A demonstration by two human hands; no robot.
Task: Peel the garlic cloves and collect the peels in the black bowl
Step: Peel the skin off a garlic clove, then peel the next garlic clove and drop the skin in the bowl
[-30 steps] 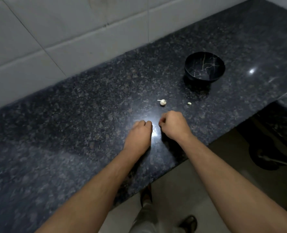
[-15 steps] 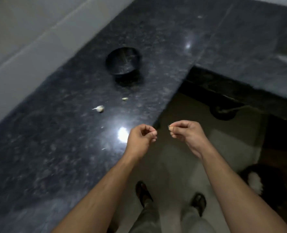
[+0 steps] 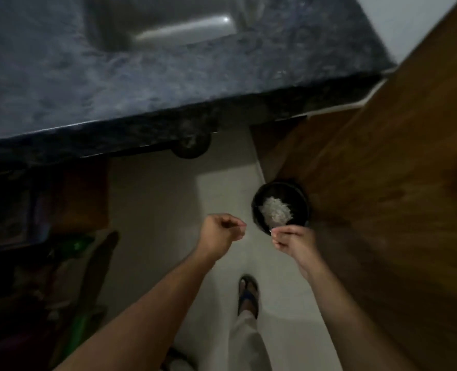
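My right hand [image 3: 293, 241] pinches a small pale scrap [image 3: 271, 231] between thumb and fingertips, right at the near rim of a black round container [image 3: 299, 199] that stands on the floor and holds a heap of pale flaky bits [image 3: 275, 211]. My left hand [image 3: 222, 231] hovers over the floor a little to the left, its fingers curled and thumb against the fingertips; nothing shows inside it. The garlic cloves and the black bowl on the counter are out of view.
The dark granite counter [image 3: 114, 76] with a steel sink [image 3: 163, 20] fills the top. A brown wooden door [image 3: 382, 183] rises at the right, touching the container. Dim clutter [image 3: 34, 236] sits under the counter at left. My sandalled foot [image 3: 247, 293] is on the pale floor.
The view has swung right and down, away from the counter with the bowl and garlic. Both hands left the counter edge and now hang over the floor, the right one at the black container.
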